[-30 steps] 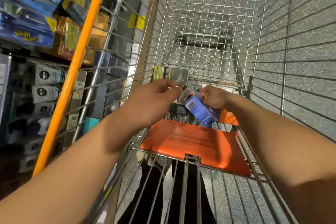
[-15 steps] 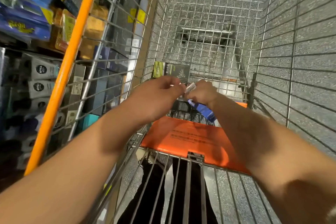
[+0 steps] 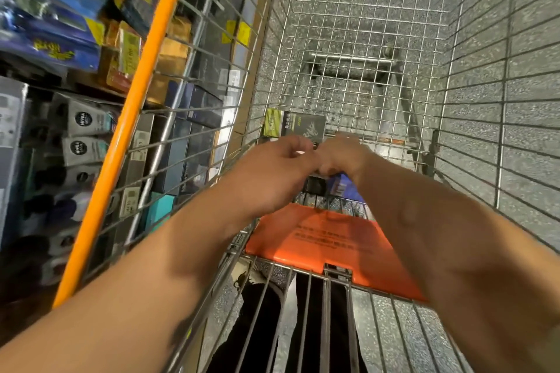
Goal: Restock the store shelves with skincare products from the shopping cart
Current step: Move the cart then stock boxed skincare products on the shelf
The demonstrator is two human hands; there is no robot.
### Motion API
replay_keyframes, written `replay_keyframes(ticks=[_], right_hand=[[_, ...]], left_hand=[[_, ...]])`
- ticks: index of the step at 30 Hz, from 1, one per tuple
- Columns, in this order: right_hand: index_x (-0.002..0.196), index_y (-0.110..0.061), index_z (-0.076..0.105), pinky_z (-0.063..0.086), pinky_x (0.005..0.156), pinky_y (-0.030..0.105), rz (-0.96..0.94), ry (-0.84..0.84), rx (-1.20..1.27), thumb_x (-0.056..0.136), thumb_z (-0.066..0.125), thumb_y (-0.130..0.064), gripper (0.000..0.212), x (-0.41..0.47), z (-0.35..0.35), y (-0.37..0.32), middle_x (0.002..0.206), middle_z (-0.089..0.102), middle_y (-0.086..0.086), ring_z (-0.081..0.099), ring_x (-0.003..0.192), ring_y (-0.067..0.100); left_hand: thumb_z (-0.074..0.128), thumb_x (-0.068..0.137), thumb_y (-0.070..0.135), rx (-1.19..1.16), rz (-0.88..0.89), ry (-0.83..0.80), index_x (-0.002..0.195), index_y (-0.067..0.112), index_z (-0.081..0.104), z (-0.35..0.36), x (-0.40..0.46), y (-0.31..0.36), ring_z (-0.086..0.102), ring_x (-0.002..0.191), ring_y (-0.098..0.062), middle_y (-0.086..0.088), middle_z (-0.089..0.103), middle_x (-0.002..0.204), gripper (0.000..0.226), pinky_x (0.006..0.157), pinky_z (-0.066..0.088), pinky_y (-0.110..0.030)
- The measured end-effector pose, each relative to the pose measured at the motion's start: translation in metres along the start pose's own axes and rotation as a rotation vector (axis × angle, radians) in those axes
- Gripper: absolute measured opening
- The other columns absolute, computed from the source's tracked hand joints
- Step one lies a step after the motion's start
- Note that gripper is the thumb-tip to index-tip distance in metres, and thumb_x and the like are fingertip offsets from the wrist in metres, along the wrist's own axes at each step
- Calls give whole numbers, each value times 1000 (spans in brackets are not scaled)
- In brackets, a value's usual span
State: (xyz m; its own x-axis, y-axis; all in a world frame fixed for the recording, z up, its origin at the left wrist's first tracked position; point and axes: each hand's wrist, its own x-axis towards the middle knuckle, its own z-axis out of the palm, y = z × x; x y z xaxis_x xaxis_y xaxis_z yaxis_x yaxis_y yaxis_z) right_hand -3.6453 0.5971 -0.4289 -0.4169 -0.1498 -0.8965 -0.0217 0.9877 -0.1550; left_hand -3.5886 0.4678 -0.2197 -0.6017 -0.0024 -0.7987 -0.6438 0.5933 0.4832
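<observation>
Blue box (image 3: 344,188): it sits low at the near end of my cart, just under my right wrist and above the orange flap (image 3: 327,239); only a corner of it shows.
Left hand (image 3: 272,172): my fingers are curled inward toward the right hand, meeting it over the box; whether they pinch anything I cannot tell, since the fingertips are hidden and blurred.
Right hand (image 3: 342,154): my grip is curled down over the top of the blue box and seems to have hold of its upper end, though the contact itself is hidden.
Dark box (image 3: 297,127): a second pack, black with a yellow-green end, lies flat on the wire cart (image 3: 363,24) floor just beyond my knuckles.
Shelves (image 3: 91,130): these stand to my left, past the orange rail (image 3: 133,106), with grey-and-white packs in rows.
Step in hand, as I judge it: getting a sure hold on the blue box before I lift it out.
Doing it well: I would let one hand carry the box by its long sides, not its end flap, so it does not swing or tear.
Clearance: I would lift straight up past the wire wall before turning left, so no corner catches the mesh.
Risk: with both hands crowded on one small pack, it could slip back between the wires.
</observation>
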Motion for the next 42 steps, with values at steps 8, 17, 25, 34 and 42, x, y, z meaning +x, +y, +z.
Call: replay_keyframes(ticks=[8,17,25,34,42], right_hand=[[79,-18,65,51,71,34,-13,398,233,59,75,-56,44,-38,16,22,79,65,-1,67,86,29],[125,-28,60,42,70,24,-80,834,1031,81,81,-36,49,-168,-17,-9,91,66,-15,67,87,12],[127,-40,65,53,84,40,-383,815,1635,65,79,-54,65,-289,-74,-78,124,71,7,68,97,23],[106,-28,67,44,78,37,-687,683,1592,76,67,-64,47,-397,-105,-171,95,69,-1,60,89,23],[121,-20,72,46,59,26,-966,381,1456,98,52,-52,44,-474,-128,-263,104,72,10,61,82,20]], left_hand=[[58,98,49,11,-18,28,127,32,64,-5,-13,-1,56,65,-7,10,59,78,34,70,49,-27],[58,98,44,-18,-19,125,128,30,65,-32,-68,14,66,103,-23,-5,69,122,34,86,50,-31],[63,98,42,-635,82,130,146,30,46,-77,-135,15,61,99,-15,6,61,123,51,92,55,-42],[57,102,33,-860,444,284,152,28,41,-157,-224,3,71,87,-12,-5,69,127,53,62,58,-28],[62,93,34,-1017,646,485,148,25,48,-230,-314,-38,72,106,-25,-5,72,125,58,80,62,-42]])
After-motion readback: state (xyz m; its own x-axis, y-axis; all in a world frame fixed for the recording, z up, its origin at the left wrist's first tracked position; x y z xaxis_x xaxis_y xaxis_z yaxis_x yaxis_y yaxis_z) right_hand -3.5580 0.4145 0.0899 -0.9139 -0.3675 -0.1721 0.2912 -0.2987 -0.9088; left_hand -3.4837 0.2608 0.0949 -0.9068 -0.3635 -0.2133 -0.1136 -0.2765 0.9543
